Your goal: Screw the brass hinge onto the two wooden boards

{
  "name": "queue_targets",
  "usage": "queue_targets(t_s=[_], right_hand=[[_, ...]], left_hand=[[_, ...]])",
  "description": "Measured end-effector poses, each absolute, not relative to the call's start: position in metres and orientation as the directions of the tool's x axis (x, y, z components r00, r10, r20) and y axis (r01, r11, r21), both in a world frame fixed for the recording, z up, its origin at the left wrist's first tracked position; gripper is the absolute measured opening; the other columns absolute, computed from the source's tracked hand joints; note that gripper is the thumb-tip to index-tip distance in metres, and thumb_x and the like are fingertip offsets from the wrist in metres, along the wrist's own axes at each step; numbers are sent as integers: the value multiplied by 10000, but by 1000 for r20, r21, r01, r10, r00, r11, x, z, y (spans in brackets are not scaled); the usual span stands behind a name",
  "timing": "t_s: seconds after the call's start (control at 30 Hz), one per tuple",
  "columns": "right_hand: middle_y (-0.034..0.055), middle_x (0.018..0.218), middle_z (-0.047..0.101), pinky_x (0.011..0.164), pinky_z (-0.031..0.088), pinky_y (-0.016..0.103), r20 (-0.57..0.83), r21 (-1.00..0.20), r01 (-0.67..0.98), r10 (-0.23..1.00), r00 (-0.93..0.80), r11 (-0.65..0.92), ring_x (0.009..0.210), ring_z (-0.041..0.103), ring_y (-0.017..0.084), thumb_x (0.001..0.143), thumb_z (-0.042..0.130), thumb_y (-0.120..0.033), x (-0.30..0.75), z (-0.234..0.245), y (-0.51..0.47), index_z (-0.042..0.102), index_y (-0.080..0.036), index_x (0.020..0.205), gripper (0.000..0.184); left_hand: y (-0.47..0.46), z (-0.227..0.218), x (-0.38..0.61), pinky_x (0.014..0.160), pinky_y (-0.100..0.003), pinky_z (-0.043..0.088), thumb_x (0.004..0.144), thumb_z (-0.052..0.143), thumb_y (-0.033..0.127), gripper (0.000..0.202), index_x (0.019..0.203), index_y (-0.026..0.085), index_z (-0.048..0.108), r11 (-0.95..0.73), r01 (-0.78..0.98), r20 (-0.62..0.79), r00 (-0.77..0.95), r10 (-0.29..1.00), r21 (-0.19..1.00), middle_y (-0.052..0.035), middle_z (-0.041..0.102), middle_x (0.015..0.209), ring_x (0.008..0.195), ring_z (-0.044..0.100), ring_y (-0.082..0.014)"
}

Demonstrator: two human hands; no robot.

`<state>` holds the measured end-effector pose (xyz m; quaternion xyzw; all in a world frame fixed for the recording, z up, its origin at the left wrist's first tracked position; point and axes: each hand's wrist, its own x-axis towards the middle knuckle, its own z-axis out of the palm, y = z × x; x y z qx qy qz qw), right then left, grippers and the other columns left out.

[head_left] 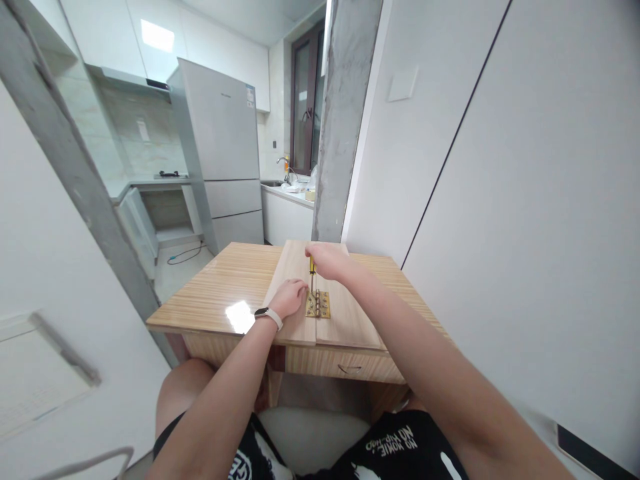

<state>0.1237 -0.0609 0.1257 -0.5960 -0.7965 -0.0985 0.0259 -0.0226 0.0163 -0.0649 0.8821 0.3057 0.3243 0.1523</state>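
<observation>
Two pale wooden boards (345,320) lie side by side on a striped wooden table (225,293). A brass hinge (319,305) sits across their seam. My right hand (327,259) is closed around a screwdriver (312,268) with a yellow handle, held upright with its tip on the hinge. My left hand (289,297), with a white band on the wrist, rests on the left board just beside the hinge, fingers curled against it.
The table has a drawer (347,367) at its front. A white wall stands close on the right, a concrete pillar (343,120) behind the table. Beyond are a grey fridge (223,147) and a kitchen counter with a sink (287,190). A phone (595,457) lies at bottom right.
</observation>
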Motion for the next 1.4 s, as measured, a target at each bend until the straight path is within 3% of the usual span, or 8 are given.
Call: queue_targets(t_s=[0.07, 0.13, 0.33, 0.5, 0.77, 0.93, 1.07, 1.4], right_hand=[[179, 1164, 736, 884, 465, 285, 143, 144, 960, 955, -260, 240, 1128, 678, 259, 998, 572, -248, 123, 122, -60, 691, -124, 1126, 214], [195, 1139, 742, 884, 481, 300, 138, 155, 963, 961, -240, 219, 1118, 690, 270, 1045, 503, -364, 121, 120, -62, 696, -122, 1102, 314], [211, 1144, 742, 912, 507, 335, 182, 204, 974, 973, -139, 101, 1125, 700, 294, 1059, 428, -487, 110, 123, -70, 706, -137, 1148, 456], [212, 1172, 734, 932, 500, 332, 164, 222, 971, 979, -124, 86, 1153, 689, 290, 1041, 494, -411, 104, 127, -67, 715, -154, 1165, 361], [139, 1180, 746, 879, 504, 314, 84, 218, 946, 961, -264, 241, 1124, 696, 260, 995, 579, -302, 109, 123, -55, 677, -179, 1173, 237], [218, 1183, 734, 897, 516, 313, 71, 199, 973, 989, -132, 115, 1131, 699, 287, 1010, 556, -445, 111, 128, -57, 712, -120, 1149, 386], [225, 1193, 731, 927, 521, 323, 105, 214, 975, 991, -80, 56, 1145, 697, 293, 1023, 500, -527, 108, 133, -64, 755, -141, 1110, 471], [170, 1155, 754, 909, 512, 318, 53, 260, 948, 977, -205, 185, 1134, 698, 268, 978, 603, -326, 108, 131, -60, 757, -185, 1109, 246]], left_hand=[[15, -67, -24, 1073, -396, 456, 949, 515, 194, 294, 1128, 225, 746, -770, 444, 494, 592, 636, 459, -107, 717, 1206, 1133, 642, -253], [14, -68, -25, 1077, -401, 451, 957, 508, 204, 300, 1139, 231, 745, -769, 438, 499, 588, 637, 465, -106, 712, 1215, 1141, 632, -256], [14, -69, -25, 1096, -421, 439, 953, 511, 199, 311, 1143, 232, 754, -747, 447, 484, 574, 661, 492, -107, 709, 1217, 1160, 615, -262], [15, -70, -24, 1098, -409, 438, 953, 506, 201, 316, 1150, 231, 752, -750, 451, 485, 576, 658, 483, -105, 705, 1232, 1168, 612, -258], [13, -69, -26, 1087, -400, 448, 961, 488, 205, 322, 1143, 235, 752, -752, 459, 483, 578, 657, 474, -101, 705, 1228, 1164, 618, -255], [14, -71, -26, 1092, -398, 444, 966, 483, 210, 325, 1153, 242, 747, -756, 452, 495, 573, 653, 473, -99, 702, 1237, 1171, 617, -255], [15, -72, -26, 1090, -399, 440, 968, 485, 212, 322, 1154, 235, 747, -759, 442, 498, 575, 649, 478, -104, 700, 1239, 1174, 613, -260], [15, -72, -26, 1088, -398, 447, 962, 493, 210, 324, 1156, 230, 751, -749, 456, 490, 569, 661, 480, -105, 705, 1237, 1165, 617, -258]])
